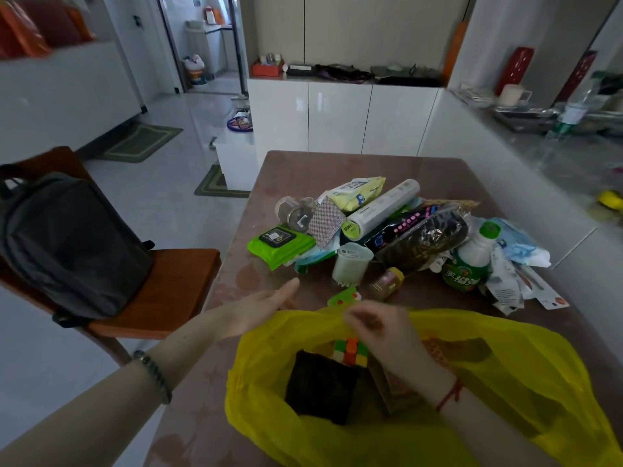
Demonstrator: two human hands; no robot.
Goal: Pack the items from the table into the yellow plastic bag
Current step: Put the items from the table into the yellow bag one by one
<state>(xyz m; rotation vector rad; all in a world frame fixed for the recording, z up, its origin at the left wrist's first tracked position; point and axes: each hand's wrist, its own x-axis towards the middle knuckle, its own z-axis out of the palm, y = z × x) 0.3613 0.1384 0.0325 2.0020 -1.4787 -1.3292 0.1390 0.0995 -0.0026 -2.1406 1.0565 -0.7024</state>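
- A grey backpack (74,244) stands on a wooden chair (168,291) just beside the table's left edge.
- The left hand (266,301) hovers over the table (236,399) near its left edge, fingers straight and released, holding nothing, just short of the bag's far rim.
- A green wipes pack (279,242) lies flat at the left end of the pile in the middle of the table, with a clear jar (295,214) on its side behind it and a glittery card (325,222) leaning to its right.
- A pale green cup (350,264) stands at the pile's near side, a small yellow-capped bottle (387,281) lying just beside it.
- The right hand (377,328) has its fingers curled on the far rim of the yellow plastic bag (505,382), pinching the plastic; the hand is blurred.
- That bag lies open along the table's near edge, spreading toward the near right corner. Inside it sit a coloured puzzle cube (350,352) and a dark square packet (320,385).
- A white roll (381,210) and a dark snack bag (421,237) lie slanted across the pile's centre.
- A green-and-white bottle (472,261) stands toward the right edge, with blue-and-white wrappers (519,247) heaped beside it.
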